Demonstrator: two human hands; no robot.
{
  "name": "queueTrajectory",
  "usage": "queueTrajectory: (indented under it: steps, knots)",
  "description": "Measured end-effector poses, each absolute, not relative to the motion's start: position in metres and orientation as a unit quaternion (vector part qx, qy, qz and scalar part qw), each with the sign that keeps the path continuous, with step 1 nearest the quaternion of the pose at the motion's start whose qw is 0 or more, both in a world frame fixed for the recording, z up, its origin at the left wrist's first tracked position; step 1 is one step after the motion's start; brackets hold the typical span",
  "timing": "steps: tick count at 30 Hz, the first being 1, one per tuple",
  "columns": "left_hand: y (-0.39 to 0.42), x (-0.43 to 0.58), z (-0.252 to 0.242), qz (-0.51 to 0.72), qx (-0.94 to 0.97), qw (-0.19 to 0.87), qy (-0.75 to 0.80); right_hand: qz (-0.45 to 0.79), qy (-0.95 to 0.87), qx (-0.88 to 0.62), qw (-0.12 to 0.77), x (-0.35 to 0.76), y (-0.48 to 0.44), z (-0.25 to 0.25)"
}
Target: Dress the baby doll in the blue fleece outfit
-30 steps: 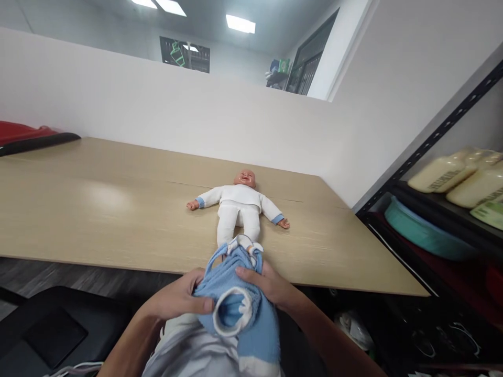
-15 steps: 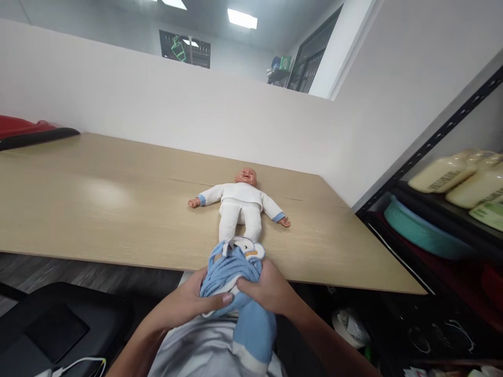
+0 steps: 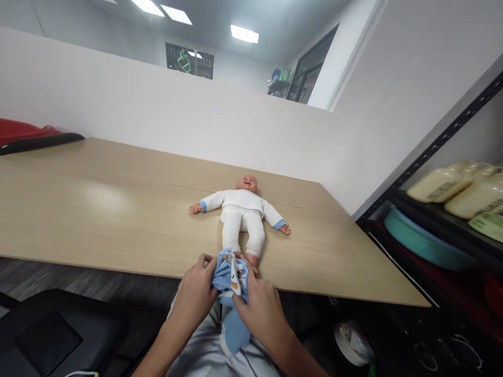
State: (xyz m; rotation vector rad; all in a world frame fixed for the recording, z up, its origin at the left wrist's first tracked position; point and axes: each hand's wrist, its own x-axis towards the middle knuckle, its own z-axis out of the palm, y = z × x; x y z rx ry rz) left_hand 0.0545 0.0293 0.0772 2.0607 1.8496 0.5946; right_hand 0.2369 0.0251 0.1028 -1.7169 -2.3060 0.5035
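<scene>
A baby doll in a white top and white leggings lies on its back on the table, arms spread, feet at the near edge. At its feet I hold bunched-up blue baby trousers with a white face patch and orange beak. My left hand grips the gathered cloth on the left. On the right, my right hand pinches it, thumb in front. One blue leg with a pale cuff hangs below. The doll's left-side foot is hidden behind the cloth; its other bare foot shows beside my right fingers.
The wooden table meets a white wall behind. A black chair stands at lower left, and red cloth lies at far left. Shelving on the right holds a teal basin and cream bottles.
Both hands have moved forward with the trousers to the doll's feet. The cloth is gathered tighter, and my fingers now curl over its top. The view has tilted slightly up.
</scene>
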Motion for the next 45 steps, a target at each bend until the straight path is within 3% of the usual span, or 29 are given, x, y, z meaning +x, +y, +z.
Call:
queueTrajectory:
  steps: [4, 13, 20, 31, 38, 45]
  knots:
    - [0.039, 0.056, 0.062, 0.262, 0.720, 0.153, 0.625, 0.196, -0.776, -0.582, 0.144, 0.240, 0.032, 0.087]
    - [0.065, 0.051, 0.068, 0.433, 0.683, 0.327, 0.489, 0.250, -0.770, -0.557, 0.186, 0.246, 0.051, 0.088]
    - [0.074, 0.044, 0.088, 0.435, 0.664, 0.378, 0.476, 0.230, -0.769, -0.525, 0.283, 0.244, 0.059, 0.093]
    - [0.094, 0.037, 0.084, 0.419, 0.616, 0.473, 0.472, 0.295, -0.717, -0.478, 0.413, 0.241, 0.096, 0.087]
    - [0.078, 0.025, 0.092, 0.411, 0.572, 0.555, 0.443, 0.329, -0.778, -0.393, 0.364, 0.252, 0.090, 0.095]
    - [0.086, 0.016, 0.090, 0.390, 0.661, 0.495, 0.407, 0.288, -0.834, -0.365, 0.298, 0.257, 0.100, 0.109]
